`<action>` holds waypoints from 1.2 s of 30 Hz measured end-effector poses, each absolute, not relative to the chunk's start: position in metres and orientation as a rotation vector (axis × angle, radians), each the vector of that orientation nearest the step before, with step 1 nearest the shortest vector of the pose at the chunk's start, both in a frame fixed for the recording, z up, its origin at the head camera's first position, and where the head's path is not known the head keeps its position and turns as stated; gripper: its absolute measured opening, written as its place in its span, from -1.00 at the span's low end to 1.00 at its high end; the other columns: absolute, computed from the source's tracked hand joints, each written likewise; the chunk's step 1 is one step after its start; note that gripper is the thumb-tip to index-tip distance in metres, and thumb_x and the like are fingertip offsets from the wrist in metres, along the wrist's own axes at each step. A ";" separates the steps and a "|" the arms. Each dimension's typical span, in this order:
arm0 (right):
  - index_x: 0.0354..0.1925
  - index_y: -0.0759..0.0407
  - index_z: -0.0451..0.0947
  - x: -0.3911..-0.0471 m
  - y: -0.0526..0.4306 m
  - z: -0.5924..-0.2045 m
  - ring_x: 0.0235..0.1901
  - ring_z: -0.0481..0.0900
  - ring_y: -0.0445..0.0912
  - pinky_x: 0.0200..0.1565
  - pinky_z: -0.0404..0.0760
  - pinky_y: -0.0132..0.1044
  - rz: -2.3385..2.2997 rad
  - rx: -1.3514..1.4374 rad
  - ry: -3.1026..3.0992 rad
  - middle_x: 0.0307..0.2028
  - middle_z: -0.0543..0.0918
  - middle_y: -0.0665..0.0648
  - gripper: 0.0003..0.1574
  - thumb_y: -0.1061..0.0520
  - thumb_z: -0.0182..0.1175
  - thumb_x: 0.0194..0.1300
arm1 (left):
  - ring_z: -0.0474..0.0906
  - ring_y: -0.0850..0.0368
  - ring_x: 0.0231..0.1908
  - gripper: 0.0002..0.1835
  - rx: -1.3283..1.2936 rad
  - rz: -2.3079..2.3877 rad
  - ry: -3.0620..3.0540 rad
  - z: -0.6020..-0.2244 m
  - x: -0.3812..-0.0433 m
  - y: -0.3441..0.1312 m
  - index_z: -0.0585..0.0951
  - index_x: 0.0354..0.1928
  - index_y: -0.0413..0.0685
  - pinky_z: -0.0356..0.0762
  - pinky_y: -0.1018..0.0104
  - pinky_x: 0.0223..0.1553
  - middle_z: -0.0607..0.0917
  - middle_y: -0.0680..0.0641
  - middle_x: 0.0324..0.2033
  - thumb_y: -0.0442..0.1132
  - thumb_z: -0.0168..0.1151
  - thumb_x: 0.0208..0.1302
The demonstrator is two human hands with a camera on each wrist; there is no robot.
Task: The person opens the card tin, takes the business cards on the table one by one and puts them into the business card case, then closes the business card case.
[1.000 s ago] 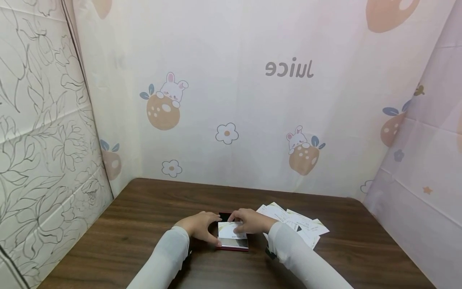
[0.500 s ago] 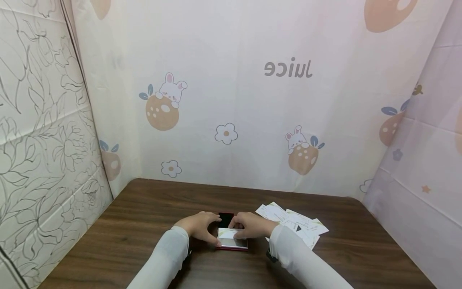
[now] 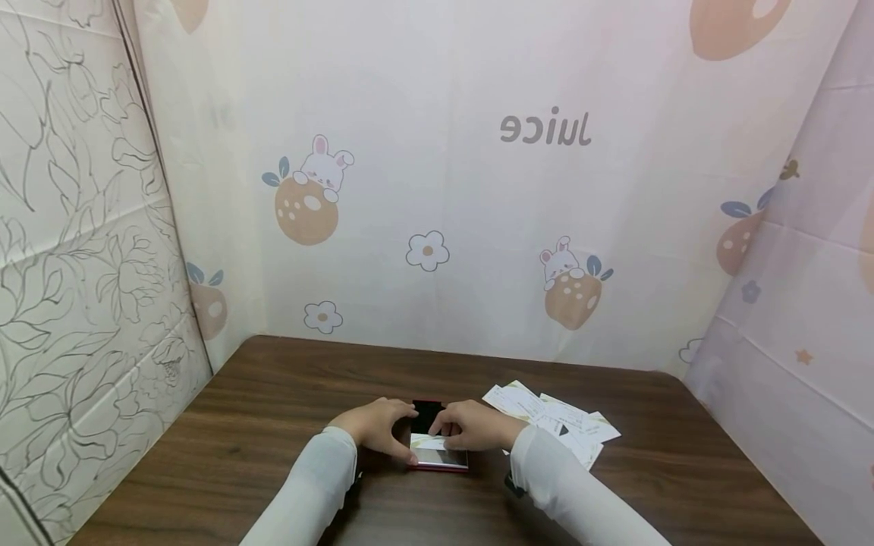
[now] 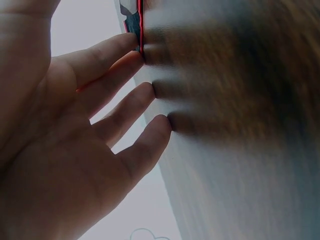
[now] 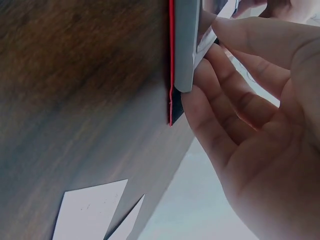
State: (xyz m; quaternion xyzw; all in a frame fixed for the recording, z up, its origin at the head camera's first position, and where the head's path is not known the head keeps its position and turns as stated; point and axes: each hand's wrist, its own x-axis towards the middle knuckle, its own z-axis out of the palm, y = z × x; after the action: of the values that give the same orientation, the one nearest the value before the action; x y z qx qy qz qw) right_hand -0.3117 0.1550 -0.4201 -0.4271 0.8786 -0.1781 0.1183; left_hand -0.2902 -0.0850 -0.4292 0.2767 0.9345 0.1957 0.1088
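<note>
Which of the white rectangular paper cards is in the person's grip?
The white card at the silver-and-black, red-edged case, pinched by the right hand. The other white cards lie in a loose overlapping spread on the brown wooden table.

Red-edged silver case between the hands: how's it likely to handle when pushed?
The case lies flat and low, so rolling or tipping looks unlikely. Its straight silver edge suggests a stiff body; its smooth, shiny face may be slippery.

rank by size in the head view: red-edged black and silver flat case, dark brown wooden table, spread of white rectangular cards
1. Dark brown wooden table, by far largest
2. Spread of white cards, partly covered
3. Red-edged flat case, partly covered
</note>
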 end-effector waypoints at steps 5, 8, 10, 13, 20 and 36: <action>-0.03 0.12 0.72 -0.311 0.154 -0.419 -0.35 0.50 -0.34 -0.26 0.55 -0.42 -0.523 -1.259 2.571 -0.31 0.58 -0.06 -0.70 0.30 0.36 0.25 | 0.27 -0.12 0.38 -0.10 0.802 0.580 2.750 -0.429 -0.290 -0.085 0.49 0.36 -0.06 0.31 -0.10 0.30 0.44 -0.10 0.37 0.21 0.53 0.02; -0.03 0.12 0.72 -0.312 0.154 -0.420 -0.35 0.50 -0.35 -0.26 0.55 -0.43 -0.518 -1.267 2.568 -0.31 0.59 -0.05 -0.70 0.31 0.36 0.25 | 0.28 -0.10 0.38 -0.10 0.801 0.575 2.753 -0.429 -0.290 -0.085 0.49 0.36 -0.07 0.31 -0.09 0.30 0.45 -0.09 0.36 0.21 0.53 0.01; -0.03 0.13 0.72 -0.312 0.153 -0.421 -0.35 0.50 -0.35 -0.27 0.55 -0.43 -0.518 -1.276 2.567 -0.31 0.59 -0.05 -0.69 0.32 0.36 0.25 | 0.27 -0.09 0.38 -0.10 0.798 0.578 2.752 -0.428 -0.290 -0.085 0.49 0.36 -0.08 0.31 -0.08 0.30 0.45 -0.08 0.36 0.20 0.53 0.01; -0.05 0.13 0.72 -0.312 0.153 -0.421 -0.36 0.50 -0.35 -0.27 0.55 -0.44 -0.525 -1.277 2.568 -0.33 0.59 -0.06 -0.69 0.33 0.36 0.24 | 0.27 -0.10 0.38 -0.11 0.794 0.586 2.752 -0.428 -0.290 -0.085 0.50 0.35 -0.08 0.31 -0.09 0.30 0.45 -0.09 0.36 0.19 0.54 0.01; -0.05 0.13 0.71 -0.313 0.156 -0.422 -0.35 0.52 -0.33 -0.24 0.56 -0.42 -0.572 -1.258 2.551 -0.31 0.62 -0.06 -0.72 0.30 0.35 0.26 | 0.26 -0.11 0.39 -0.12 0.804 0.596 2.739 -0.428 -0.289 -0.085 0.50 0.35 -0.10 0.29 -0.10 0.31 0.45 -0.07 0.36 0.16 0.54 0.03; 0.05 0.27 0.64 -0.335 0.216 -0.392 -0.17 0.64 -0.08 -0.14 0.64 -0.15 -0.644 -1.062 2.797 -0.16 0.71 0.09 -0.69 0.20 0.28 0.37 | 0.23 -0.14 0.41 -0.13 0.813 0.617 2.747 -0.430 -0.287 -0.086 0.50 0.35 -0.07 0.27 -0.12 0.32 0.44 -0.06 0.37 0.16 0.55 0.02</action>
State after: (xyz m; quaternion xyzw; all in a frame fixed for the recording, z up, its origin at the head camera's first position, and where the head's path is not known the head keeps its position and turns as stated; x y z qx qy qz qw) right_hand -0.3350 0.2157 -0.3924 -0.3466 0.9132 -0.2102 0.0407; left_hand -0.2870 -0.0859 -0.4298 0.2761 0.9321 0.2093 0.1055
